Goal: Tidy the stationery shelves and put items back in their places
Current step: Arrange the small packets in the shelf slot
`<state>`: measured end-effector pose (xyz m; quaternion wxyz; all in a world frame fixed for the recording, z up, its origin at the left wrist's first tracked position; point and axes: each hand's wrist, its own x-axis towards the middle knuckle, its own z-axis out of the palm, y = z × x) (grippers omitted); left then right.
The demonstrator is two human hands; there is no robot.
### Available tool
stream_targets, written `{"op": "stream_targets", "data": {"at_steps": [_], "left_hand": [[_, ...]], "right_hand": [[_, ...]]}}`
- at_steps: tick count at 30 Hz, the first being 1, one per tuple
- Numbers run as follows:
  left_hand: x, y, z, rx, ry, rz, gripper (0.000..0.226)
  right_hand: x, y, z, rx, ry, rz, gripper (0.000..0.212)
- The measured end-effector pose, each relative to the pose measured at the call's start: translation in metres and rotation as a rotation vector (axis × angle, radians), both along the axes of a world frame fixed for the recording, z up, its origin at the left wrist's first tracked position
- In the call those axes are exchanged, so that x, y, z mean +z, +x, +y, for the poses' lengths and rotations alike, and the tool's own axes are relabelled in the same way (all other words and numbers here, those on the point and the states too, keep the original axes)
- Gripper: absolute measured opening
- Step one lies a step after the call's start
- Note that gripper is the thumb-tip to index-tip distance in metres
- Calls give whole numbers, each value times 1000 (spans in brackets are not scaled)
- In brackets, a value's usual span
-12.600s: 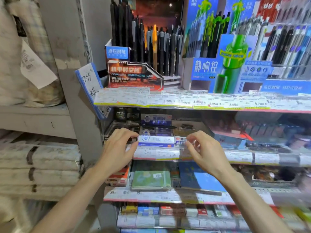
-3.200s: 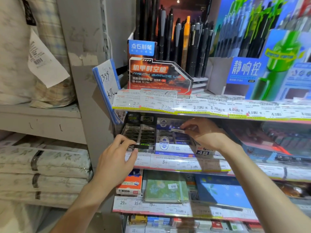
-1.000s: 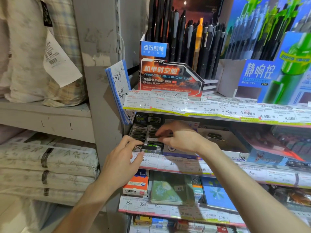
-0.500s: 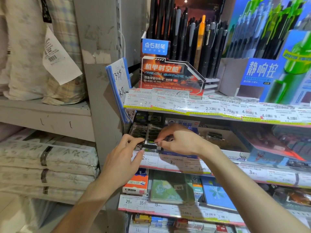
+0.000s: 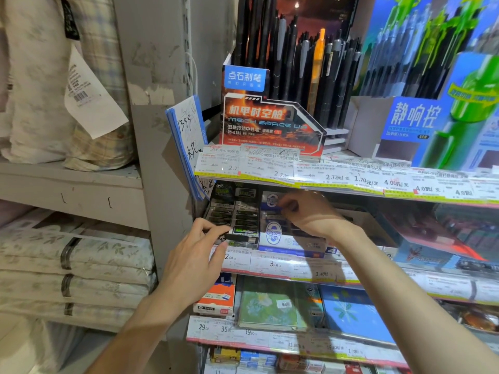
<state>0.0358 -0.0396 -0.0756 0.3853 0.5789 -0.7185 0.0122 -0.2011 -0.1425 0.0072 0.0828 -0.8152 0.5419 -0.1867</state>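
A black display box (image 5: 237, 214) of small dark erasers stands at the left end of the middle shelf. A blue-and-white box (image 5: 280, 240) stands right beside it. My left hand (image 5: 194, 263) grips the black box's front lip, fingers on top and thumb on the price strip (image 5: 272, 263) below. My right hand (image 5: 313, 217) reaches under the upper shelf to the back of the blue-and-white box. Its fingertips are pinched together there. Shadow hides whether they hold anything.
Pen displays (image 5: 272, 122) and a blue-green pen stand (image 5: 421, 117) fill the shelf above, low over my right hand. Notebooks (image 5: 267, 303) lie on the shelf below. A blue notepad (image 5: 189, 136) hangs on the grey upright. Folded bedding (image 5: 75, 265) fills the left shelves.
My right hand has left the front of the black box and moved right and back to the blue-and-white box. My left hand has stayed on the black box's front.
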Motion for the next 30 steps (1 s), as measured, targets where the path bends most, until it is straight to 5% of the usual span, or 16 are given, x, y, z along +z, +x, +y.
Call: {"op": "stream_targets", "data": {"at_steps": [12,30], "left_hand": [[0,-1,1,6,16,5,35],[-2,1,-1,8,17,-1,35]], "right_hand": [[-10,3,-4,5,-3,56,22],[2,37,16,143,-11,-280,17]]}}
